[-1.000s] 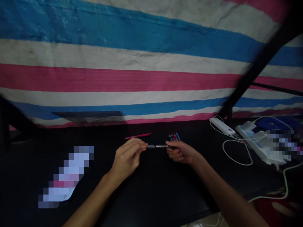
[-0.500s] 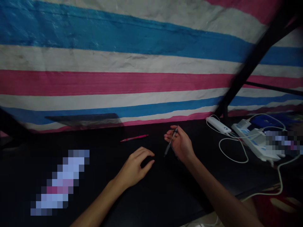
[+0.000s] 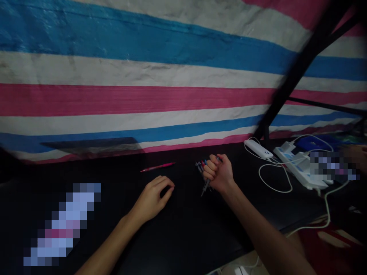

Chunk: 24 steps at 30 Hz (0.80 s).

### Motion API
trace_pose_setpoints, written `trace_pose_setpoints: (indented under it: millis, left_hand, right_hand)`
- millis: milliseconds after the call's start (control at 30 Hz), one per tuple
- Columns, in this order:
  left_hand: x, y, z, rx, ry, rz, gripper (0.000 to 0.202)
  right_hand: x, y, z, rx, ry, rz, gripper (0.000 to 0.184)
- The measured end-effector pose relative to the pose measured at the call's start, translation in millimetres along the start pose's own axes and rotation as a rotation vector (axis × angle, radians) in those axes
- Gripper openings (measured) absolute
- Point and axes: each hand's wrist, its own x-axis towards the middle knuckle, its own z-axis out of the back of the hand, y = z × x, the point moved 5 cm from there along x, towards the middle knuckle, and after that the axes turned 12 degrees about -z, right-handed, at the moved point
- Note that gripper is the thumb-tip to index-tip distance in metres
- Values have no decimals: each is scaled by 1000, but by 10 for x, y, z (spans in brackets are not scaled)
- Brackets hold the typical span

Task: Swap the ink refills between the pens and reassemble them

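My right hand [image 3: 220,173] is closed in a fist around a dark grey pen [image 3: 205,187], whose tip points down and to the left. Just behind those fingers, several pens [image 3: 198,167] with blue, red and grey ends lie on the black tabletop [image 3: 183,236], partly hidden by the fist. My left hand [image 3: 156,196] rests on the table to the left, its thumb and fingertips brought together in a loose curl around nothing. Beyond it lies a red pen [image 3: 157,167], apart from both hands.
A white power strip [image 3: 301,168] with plugs and looping white cables stands at the right, beside a white device [image 3: 258,148]. A blurred-out phone-shaped patch [image 3: 63,225] is at the left. Behind hangs a striped sheet [image 3: 143,99], crossed by a black frame bar [image 3: 292,80]. Another person's hand [image 3: 358,156] shows at the right edge.
The fingers of my right hand have closed around the grey pen, and the pens behind have come into sight. My left thumb and fingertips have come together. The view has shifted slightly right.
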Motion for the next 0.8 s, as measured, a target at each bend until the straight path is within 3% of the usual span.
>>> trace_pose_setpoints:
  millis: [200, 533, 800]
  left_hand:
    - [-17, 64, -9, 27, 18, 26, 13]
    - [-26, 104, -1, 46, 8, 41, 15]
    - [-33, 130, 7, 58, 24, 72, 13]
  right_hand:
    - [-27, 90, 15, 12, 20, 80, 38]
    - [-43, 121, 13, 102, 30, 90, 43]
    - [-5, 135, 65, 118, 58, 70, 34]
